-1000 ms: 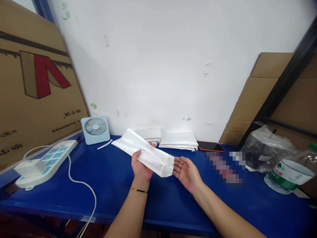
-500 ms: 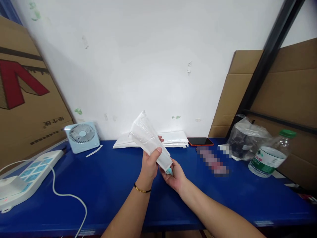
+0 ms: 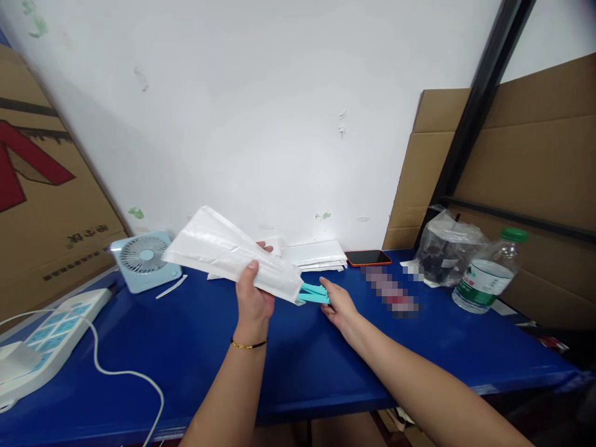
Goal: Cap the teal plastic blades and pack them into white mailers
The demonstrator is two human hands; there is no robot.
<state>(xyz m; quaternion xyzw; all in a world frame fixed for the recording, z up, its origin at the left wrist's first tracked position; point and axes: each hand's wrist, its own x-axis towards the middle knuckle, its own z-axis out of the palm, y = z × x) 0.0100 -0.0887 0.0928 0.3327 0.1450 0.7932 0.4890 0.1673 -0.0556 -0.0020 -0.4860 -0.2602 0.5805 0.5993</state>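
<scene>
A white padded mailer bag [image 3: 218, 248] is held tilted above the table, its wide end up to the left. My left hand [image 3: 254, 295] is closed around the bag's lower part, thumb on the near face. Out of the bag's right end sticks a turquoise plastic item [image 3: 315, 293] with narrow strips; its other end is hidden inside the bag, and its kind does not show. My right hand [image 3: 339, 305] pinches the outer end of this item. Behind the bag, a stack of flat white mailers [image 3: 316, 256] lies against the wall.
On the blue table [image 3: 195, 372] stand a light-blue fan [image 3: 148, 257] and a power strip [image 3: 56, 335] with a white cable. To the right lie a phone [image 3: 369, 257], a bagged dark cup [image 3: 442, 251] and a green-capped bottle [image 3: 488, 276]. Cardboard [image 3: 535, 161] flanks the table.
The bag has tilted flatter and swung left with my left hand. My right hand has moved slightly right, and more of the turquoise item now shows outside the bag.
</scene>
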